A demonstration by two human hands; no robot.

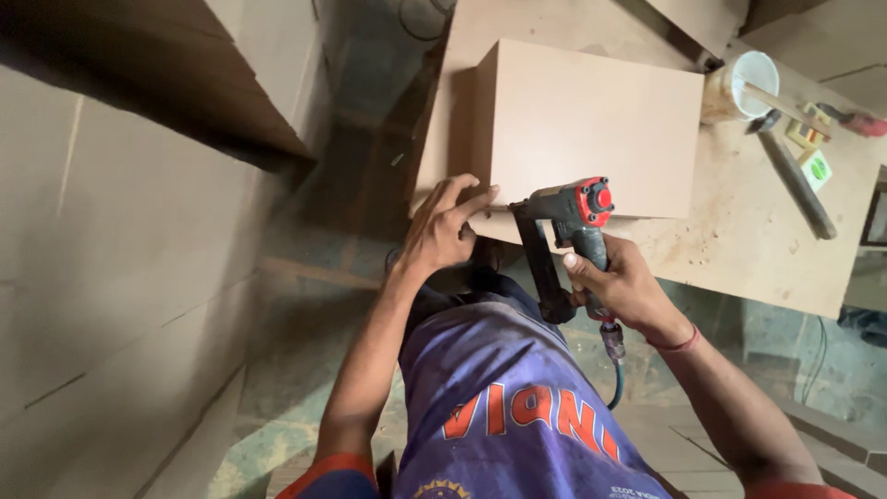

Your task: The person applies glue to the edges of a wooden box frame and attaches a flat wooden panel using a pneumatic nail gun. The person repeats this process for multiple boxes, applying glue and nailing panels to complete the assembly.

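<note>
Bracing box (591, 129) corner with spread left hand (443, 226), right hand (621, 282) clenched round nailer (573, 222) at near edge; nailing step; next calls for steady, flush nose

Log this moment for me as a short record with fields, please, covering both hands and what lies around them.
left hand: pressed flat on the near corner of the board box
right hand: gripping the nail gun, nose against the box's near edge
air hose: hangs from the gun's handle
workbench: sawdust-strewn
far right: white tub, hand tools
</note>
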